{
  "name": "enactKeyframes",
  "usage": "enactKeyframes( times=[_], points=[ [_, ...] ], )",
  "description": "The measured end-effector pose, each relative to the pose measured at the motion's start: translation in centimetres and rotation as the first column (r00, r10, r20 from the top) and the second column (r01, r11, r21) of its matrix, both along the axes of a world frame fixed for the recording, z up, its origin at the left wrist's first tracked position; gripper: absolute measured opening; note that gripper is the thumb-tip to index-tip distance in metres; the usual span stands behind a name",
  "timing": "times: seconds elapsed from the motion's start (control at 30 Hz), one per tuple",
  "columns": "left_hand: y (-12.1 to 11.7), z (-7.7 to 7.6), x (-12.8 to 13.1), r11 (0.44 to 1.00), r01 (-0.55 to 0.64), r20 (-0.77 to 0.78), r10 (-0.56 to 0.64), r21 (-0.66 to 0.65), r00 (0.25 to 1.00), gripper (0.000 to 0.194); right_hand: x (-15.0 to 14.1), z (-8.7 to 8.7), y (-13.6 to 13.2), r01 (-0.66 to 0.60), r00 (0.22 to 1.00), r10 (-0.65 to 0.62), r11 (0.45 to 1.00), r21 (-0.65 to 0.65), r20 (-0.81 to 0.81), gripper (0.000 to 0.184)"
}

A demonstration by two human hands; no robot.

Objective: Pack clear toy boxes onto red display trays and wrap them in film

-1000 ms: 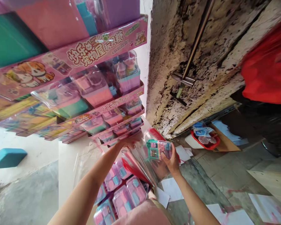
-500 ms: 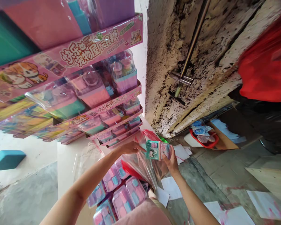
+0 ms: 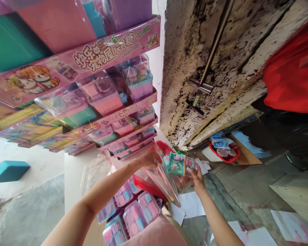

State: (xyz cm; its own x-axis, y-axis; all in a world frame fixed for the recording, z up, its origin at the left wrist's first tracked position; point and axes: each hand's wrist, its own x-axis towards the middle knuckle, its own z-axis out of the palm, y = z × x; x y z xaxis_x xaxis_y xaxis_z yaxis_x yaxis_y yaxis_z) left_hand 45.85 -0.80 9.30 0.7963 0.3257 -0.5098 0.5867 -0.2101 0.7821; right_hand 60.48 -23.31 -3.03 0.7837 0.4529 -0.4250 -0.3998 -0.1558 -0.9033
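My left hand (image 3: 149, 159) is closed on the edge of a clear plastic bag with a red strip (image 3: 161, 177), holding it up. My right hand (image 3: 197, 177) grips a small green and pink toy pack (image 3: 180, 164) at the bag's mouth, just right of my left hand. Below my arms lie several pink and blue toy packs (image 3: 133, 215) in clear shells.
Stacked pink display boxes of toys (image 3: 97, 102) rise at the left on a white table (image 3: 74, 177). A rough peeling wall with a metal bar (image 3: 210, 58) stands at the right. A red basket (image 3: 224, 152), white paper sheets (image 3: 192, 205), a red cloth (image 3: 292, 75) and a teal block (image 3: 9, 171) are around.
The toy pack and my right hand shifted a little right and up against the bag's mouth; my left hand stayed on the bag's edge.
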Motion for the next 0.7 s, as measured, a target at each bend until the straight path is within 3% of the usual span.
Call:
enactKeyframes(
  times=[0.1,0.23,0.33,0.43,0.53,0.63,0.7],
  points=[
    [-0.2,1.8,0.8,0.996,-0.082,-0.002,0.082,-0.031,0.997,0.036,1.6,2.1,-1.5,0.037,0.999,-0.037,0.999,0.011,-0.028,0.061],
    [-0.6,3.8,2.3,0.971,-0.211,0.015,0.214,-0.114,0.977,0.032,4.7,7.2,-3.9,0.147,0.989,-0.147,0.987,0.067,0.005,0.053],
    [-0.9,5.2,3.2,0.926,-0.324,0.02,0.334,-0.194,0.943,0.026,6.9,11.6,-6.2,0.175,0.983,-0.179,0.981,0.085,0.04,0.061],
    [-1.4,6.5,3.9,0.853,-0.431,0.034,0.46,-0.294,0.887,0.019,8.1,15.0,-9.2,0.115,0.992,-0.115,0.993,0.015,0.046,0.071],
    [-2.7,7.4,4.3,0.753,-0.517,0.05,0.584,-0.406,0.81,0.015,8.6,16.3,-12.9,0.083,0.995,-0.077,0.992,-0.098,0.068,0.077],
    [-4.4,8.0,4.5,0.649,-0.565,0.058,0.681,-0.509,0.73,0.014,9.0,15.7,-16.2,0.07,0.993,-0.051,0.981,-0.181,0.11,0.088],
    [-5.3,8.4,4.6,0.582,-0.58,0.051,0.73,-0.57,0.682,0.014,9.1,14.8,-17.6,-0.027,0.981,0.068,0.974,-0.223,0.179,0.089]
  ],
)
